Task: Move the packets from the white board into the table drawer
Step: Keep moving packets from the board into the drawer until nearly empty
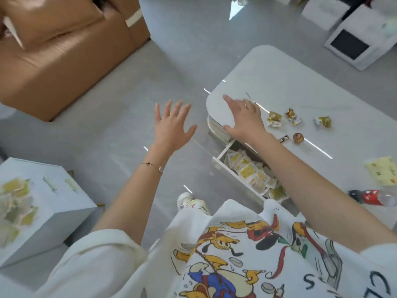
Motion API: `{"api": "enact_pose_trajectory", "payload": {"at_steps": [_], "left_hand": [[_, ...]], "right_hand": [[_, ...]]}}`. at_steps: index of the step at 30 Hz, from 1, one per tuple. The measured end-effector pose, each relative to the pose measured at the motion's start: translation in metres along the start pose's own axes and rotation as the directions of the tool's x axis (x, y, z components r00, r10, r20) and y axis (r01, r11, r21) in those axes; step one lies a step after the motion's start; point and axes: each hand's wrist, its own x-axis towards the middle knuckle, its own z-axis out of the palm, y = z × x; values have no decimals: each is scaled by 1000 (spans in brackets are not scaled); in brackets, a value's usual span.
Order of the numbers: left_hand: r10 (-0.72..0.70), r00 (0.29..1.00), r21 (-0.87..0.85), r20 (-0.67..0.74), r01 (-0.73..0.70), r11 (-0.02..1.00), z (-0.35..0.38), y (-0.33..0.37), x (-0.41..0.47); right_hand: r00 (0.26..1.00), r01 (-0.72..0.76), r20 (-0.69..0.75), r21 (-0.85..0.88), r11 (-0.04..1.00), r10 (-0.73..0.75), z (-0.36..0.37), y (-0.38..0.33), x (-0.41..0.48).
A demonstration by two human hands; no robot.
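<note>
Head view: one wide look down over both arms, blurred towards the left.
Left hand: held out over the grey floor, well apart from the table, with the fingers straight and fanned wide and holding nothing. A thin bracelet sat on the wrist.
Right hand: palm down at the rounded near-left corner of the table, fingers spread and nearly straight, nothing in its grasp. Whether it pressed on the top could not be told.
Drawer: pulled open from under the table's near edge, just below the right hand.
Packets in the drawer: yellow and white, piled loosely up to the rim.
In the way: the right forearm crossed above the drawer and hid its right part.
White board: the top of a white block on the floor, well to the left of the drawer, beyond the left arm.
Packets on the board: a blurred yellow heap along its left edge. Two slim metal pieces lay near its far edge.
Table, by the near edge: three crumpled yellow wrappers in a row, with a round brown thing and a small dark item just beside each other.
Table, right end: a yellow sheet, and a bottle with a red label lying on its side.
Around: a brown sofa at far left, white boxes at far right, and one shoe on the floor.
</note>
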Motion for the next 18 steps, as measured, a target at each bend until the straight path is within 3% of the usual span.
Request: {"api": "enact_pose_trajectory", "payload": {"at_steps": [8, 18], "left_hand": [[-214, 977, -62, -3, 214, 975, -22, -140, -14], [-435, 900, -123, -26, 429, 895, -33, -253, -28]], "right_hand": [[986, 156, 58, -8, 988, -156, 14, -140, 86], [931, 351, 123, -49, 935, -343, 34, -259, 161]]}}
